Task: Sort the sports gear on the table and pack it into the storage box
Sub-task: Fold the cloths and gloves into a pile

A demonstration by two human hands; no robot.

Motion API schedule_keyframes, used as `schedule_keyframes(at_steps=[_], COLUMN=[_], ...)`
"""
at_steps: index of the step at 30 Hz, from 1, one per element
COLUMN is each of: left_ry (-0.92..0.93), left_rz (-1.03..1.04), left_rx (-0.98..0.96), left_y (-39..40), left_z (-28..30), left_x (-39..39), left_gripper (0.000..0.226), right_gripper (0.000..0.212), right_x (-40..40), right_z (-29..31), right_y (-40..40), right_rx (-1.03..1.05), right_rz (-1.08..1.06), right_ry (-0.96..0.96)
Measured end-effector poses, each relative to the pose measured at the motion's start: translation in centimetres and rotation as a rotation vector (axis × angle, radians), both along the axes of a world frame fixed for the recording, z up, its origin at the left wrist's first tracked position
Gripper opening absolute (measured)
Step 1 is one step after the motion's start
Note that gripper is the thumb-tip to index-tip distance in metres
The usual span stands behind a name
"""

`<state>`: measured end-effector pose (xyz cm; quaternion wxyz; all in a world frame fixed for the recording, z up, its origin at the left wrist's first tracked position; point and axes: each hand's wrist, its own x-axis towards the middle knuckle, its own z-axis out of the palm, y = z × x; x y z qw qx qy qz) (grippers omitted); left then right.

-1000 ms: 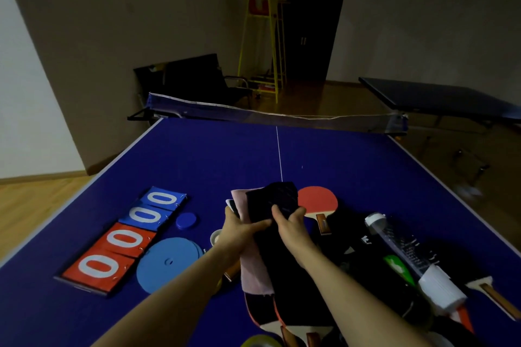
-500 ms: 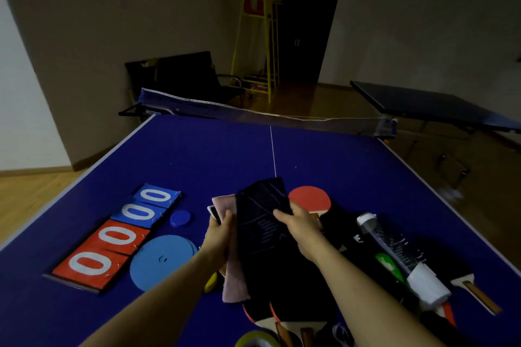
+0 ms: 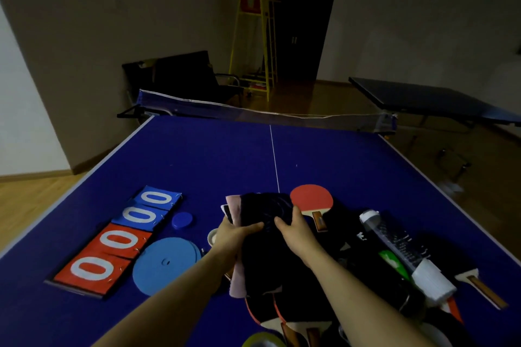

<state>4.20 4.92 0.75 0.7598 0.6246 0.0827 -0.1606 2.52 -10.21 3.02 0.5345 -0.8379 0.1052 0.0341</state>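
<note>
Above the blue table-tennis table (image 3: 214, 160) I hold a dark navy cloth (image 3: 267, 211) stacked against a pink cloth (image 3: 236, 280). My left hand (image 3: 234, 236) grips the left edge of both cloths, thumb across the dark one. My right hand (image 3: 296, 229) grips the dark cloth's right side. A red paddle (image 3: 311, 198) lies just beyond my right hand. More paddles (image 3: 284, 321) lie under the cloths near the front edge. No storage box is in view.
Left of my hands lie a red and blue flip scoreboard (image 3: 112, 242), stacked blue discs (image 3: 166, 265) and a small blue cap (image 3: 182, 220). To the right sit a dark bottle with a white cap (image 3: 394, 239), dark bags and another paddle handle (image 3: 485, 290). The net (image 3: 267, 115) crosses the far end.
My hands have drawn closer together on the dark cloth, bunching its top. The camera view shifted slightly; the cloths stay held above the paddles.
</note>
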Motion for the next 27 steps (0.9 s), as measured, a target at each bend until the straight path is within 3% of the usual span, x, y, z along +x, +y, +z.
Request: schedule_keyframes(at_steps=[4,7,10,13,19,24,27], left_ry=[0.016,0.053,0.054,0.011,0.027,0.041,0.083], left_rz=[-0.021,-0.071,-0.183,-0.307,-0.181,-0.010,0.023], left_rx=[0.002,-0.103,-0.173,-0.060,-0.032,0.155,0.279], left_y=[-1.3,-2.1,-3.6,-6.2,-12.0,-16.1,-17.3], left_z=[0.2,0.7,0.8,0.6,0.0,-1.3,-2.5], left_x=[0.2,0.3,0.4,0.2,0.1,1.3,2.2], left_gripper=[0.037,0.023,0.028,0.041,0.025,0.028,0.034], right_gripper=[0.067,0.057,0.053,0.055,0.062,0.021,0.009], right_x=[-0.1,-0.7,-1.4,-1.9,-1.9,-0.4,0.6], right_z=[-0.7,-0.6,-0.5,-0.8,-1.1,-2.3,-3.7], right_y=[-0.9,-1.9,-3.2,-5.1,-10.5,-17.2,-20.7], right_rx=[0.015,0.082,0.086,-0.023,-0.253,-0.402,-0.510], right_rz=[-0.103,-0.179,-0.190,-0.183,-0.195,-0.139,-0.093], right_ry=[0.006,-0.012,-0.086,-0.107,-0.004,0.091,0.151])
